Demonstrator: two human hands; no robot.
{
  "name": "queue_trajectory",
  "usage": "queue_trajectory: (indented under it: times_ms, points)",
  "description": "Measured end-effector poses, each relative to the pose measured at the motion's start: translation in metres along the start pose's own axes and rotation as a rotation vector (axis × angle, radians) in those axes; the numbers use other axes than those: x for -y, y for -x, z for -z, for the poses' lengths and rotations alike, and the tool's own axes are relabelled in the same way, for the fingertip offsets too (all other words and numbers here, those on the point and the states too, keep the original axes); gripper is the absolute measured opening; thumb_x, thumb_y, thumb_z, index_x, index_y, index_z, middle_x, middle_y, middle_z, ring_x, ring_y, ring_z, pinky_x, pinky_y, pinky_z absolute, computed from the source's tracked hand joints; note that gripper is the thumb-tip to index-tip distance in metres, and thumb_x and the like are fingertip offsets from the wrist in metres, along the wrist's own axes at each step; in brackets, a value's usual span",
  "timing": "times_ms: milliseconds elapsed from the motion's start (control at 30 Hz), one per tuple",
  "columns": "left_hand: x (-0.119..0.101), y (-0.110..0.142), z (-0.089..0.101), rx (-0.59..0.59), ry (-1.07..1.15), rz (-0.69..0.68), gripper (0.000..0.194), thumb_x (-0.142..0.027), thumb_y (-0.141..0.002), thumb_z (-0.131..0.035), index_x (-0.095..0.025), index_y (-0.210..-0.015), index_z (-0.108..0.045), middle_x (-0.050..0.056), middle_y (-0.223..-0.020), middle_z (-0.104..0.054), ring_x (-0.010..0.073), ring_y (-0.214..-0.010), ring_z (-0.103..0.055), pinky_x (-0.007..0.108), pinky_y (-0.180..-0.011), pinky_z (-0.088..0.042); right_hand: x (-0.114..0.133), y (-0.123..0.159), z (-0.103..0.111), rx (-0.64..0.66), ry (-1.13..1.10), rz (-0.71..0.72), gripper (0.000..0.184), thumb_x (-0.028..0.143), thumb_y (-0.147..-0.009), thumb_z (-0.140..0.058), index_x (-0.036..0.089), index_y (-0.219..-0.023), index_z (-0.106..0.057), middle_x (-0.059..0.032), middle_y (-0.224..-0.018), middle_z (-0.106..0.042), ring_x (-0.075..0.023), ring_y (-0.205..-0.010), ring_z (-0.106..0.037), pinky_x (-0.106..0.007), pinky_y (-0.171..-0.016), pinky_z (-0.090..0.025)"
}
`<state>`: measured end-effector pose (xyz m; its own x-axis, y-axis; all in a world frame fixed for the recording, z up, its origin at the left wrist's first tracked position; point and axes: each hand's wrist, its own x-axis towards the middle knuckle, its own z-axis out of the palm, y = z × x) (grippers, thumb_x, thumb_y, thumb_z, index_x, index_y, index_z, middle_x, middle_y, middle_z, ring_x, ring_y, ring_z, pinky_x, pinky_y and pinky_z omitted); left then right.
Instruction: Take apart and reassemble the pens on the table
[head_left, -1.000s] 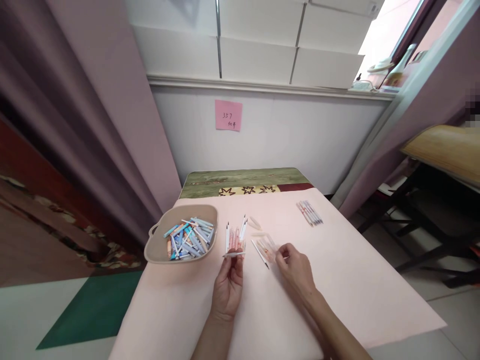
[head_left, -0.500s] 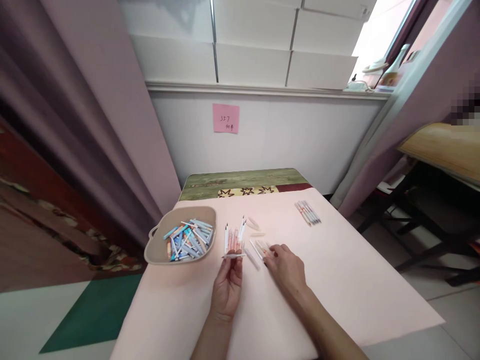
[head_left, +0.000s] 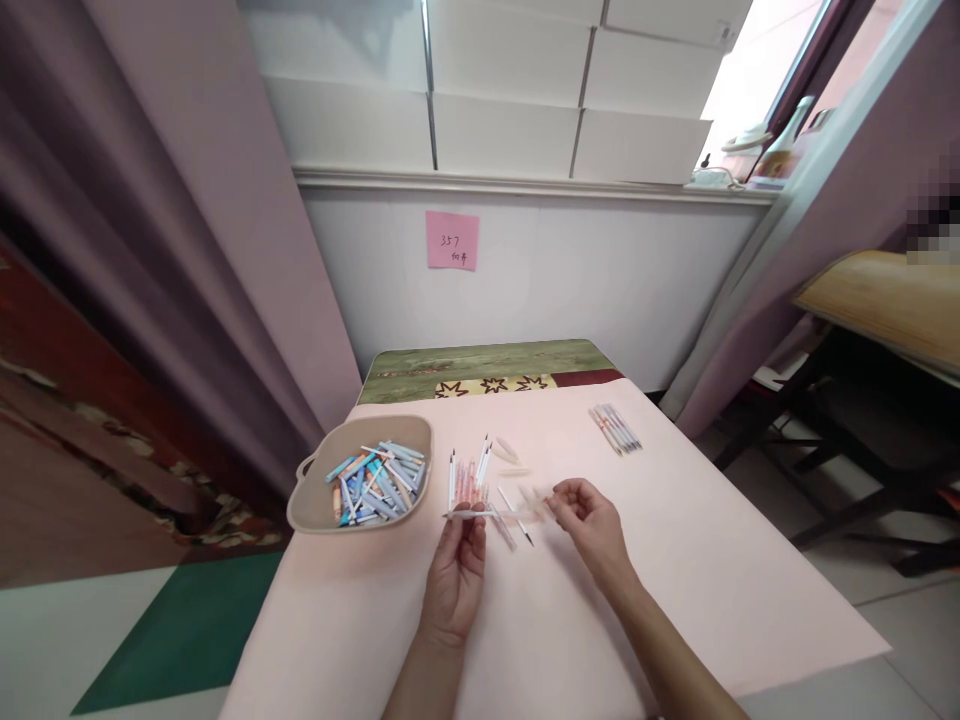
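Note:
My left hand [head_left: 456, 580], palm up, pinches a slim white pen refill [head_left: 480, 514] lying crosswise at its fingertips. My right hand [head_left: 592, 530] grips a translucent pen barrel [head_left: 535, 506], blurred by motion. The barrel's left end is at the refill's right end; whether the refill is inside it I cannot tell. Beyond my left fingers lie several pink-printed pen parts [head_left: 465, 480] and white refills with dark tips [head_left: 483, 462]. A loose refill [head_left: 516, 514] and a clear tube [head_left: 504, 530] lie between my hands. Pale translucent pieces [head_left: 506, 450] rest farther back.
A beige basket [head_left: 306, 512] full of mixed pen parts stands at the left. A row of pens [head_left: 615, 430] lies at the back right of the pink-covered table [head_left: 720, 590]. A pink note [head_left: 452, 241] is stuck on the wall behind.
My right hand has picked up a translucent barrel from the table and lifted it to the refill's right end. My left hand has stayed nearly still with the refill.

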<state>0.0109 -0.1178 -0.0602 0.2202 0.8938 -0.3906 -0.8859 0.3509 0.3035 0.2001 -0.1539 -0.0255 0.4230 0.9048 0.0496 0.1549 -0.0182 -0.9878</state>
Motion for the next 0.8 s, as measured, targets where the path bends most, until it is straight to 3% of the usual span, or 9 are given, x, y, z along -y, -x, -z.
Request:
queue_trajectory:
  times_ms: [133, 300, 400, 500, 600, 667, 800]
  points:
    - [0.002, 0.0, -0.001, -0.021, -0.021, -0.015, 0.035, -0.008, -0.094, -0.039, -0.011, -0.085, -0.072, 0.009, -0.085, -0.075, 0.0117, -0.073, -0.071, 0.018, -0.067, -0.059, 0.003, 0.0, 0.001, 0.035, -0.36, -0.169, 0.033, 0.041, -0.068, -0.075, 0.018, -0.089, -0.066, -0.0008, -0.076, -0.063, -0.0115, -0.061, -0.051, -0.023, -0.057, -0.042]
    - [0.004, 0.002, 0.0, 0.02, -0.05, -0.019, 0.027, -0.011, -0.092, -0.046, -0.011, -0.087, -0.072, 0.009, -0.085, -0.075, 0.0127, -0.07, -0.071, 0.019, -0.064, -0.059, -0.001, 0.006, -0.005, 0.082, -0.554, -0.303, 0.036, 0.043, -0.067, -0.078, 0.019, -0.09, -0.064, -0.0057, -0.095, -0.07, -0.0166, -0.083, -0.064, -0.029, -0.078, -0.05]
    - [0.004, 0.001, -0.001, 0.036, -0.054, -0.025, 0.026, -0.01, -0.092, -0.046, -0.011, -0.088, -0.072, 0.01, -0.085, -0.075, 0.0128, -0.07, -0.071, 0.02, -0.064, -0.059, 0.0, 0.008, -0.008, 0.144, -0.646, -0.431, 0.04, 0.045, -0.07, -0.077, 0.019, -0.096, -0.062, -0.0071, -0.091, -0.071, -0.0161, -0.077, -0.066, -0.03, -0.075, -0.053]
    - [0.005, 0.001, 0.0, 0.052, -0.062, -0.024, 0.026, -0.01, -0.092, -0.046, -0.011, -0.088, -0.071, 0.01, -0.085, -0.075, 0.0128, -0.069, -0.071, 0.019, -0.063, -0.059, 0.002, 0.008, -0.009, 0.131, -0.679, -0.471, 0.043, 0.046, -0.072, -0.075, 0.021, -0.105, -0.062, -0.0036, -0.084, -0.069, -0.0135, -0.07, -0.064, -0.027, -0.068, -0.053]
    - [0.005, 0.0, 0.003, 0.078, -0.071, -0.022, 0.023, -0.01, -0.091, -0.048, -0.011, -0.088, -0.071, 0.01, -0.087, -0.075, 0.0128, -0.07, -0.071, 0.019, -0.064, -0.059, 0.001, 0.009, -0.009, 0.135, -0.577, -0.43, 0.043, 0.051, -0.078, -0.066, 0.022, -0.109, -0.063, 0.0036, -0.069, -0.058, -0.0062, -0.048, -0.048, -0.021, -0.052, -0.045]
    - [0.006, 0.0, 0.004, 0.096, -0.084, -0.026, 0.02, -0.01, -0.09, -0.05, -0.012, -0.089, -0.071, 0.01, -0.087, -0.074, 0.0127, -0.071, -0.071, 0.02, -0.065, -0.059, 0.0, 0.011, -0.007, 0.178, -0.375, -0.336, 0.04, 0.053, -0.082, -0.059, 0.02, -0.103, -0.066, 0.005, -0.064, -0.051, -0.0055, -0.044, -0.037, -0.02, -0.046, -0.035]
    - [0.008, 0.001, 0.002, 0.099, -0.136, -0.055, 0.013, -0.013, -0.087, -0.056, -0.011, -0.09, -0.069, 0.009, -0.086, -0.074, 0.0121, -0.07, -0.07, 0.02, -0.065, -0.059, 0.005, 0.019, -0.007, 0.21, 0.121, -0.057, 0.026, 0.041, -0.085, -0.051, 0.02, -0.089, -0.065, 0.0027, -0.065, -0.055, -0.0112, -0.055, -0.046, -0.022, -0.052, -0.034]
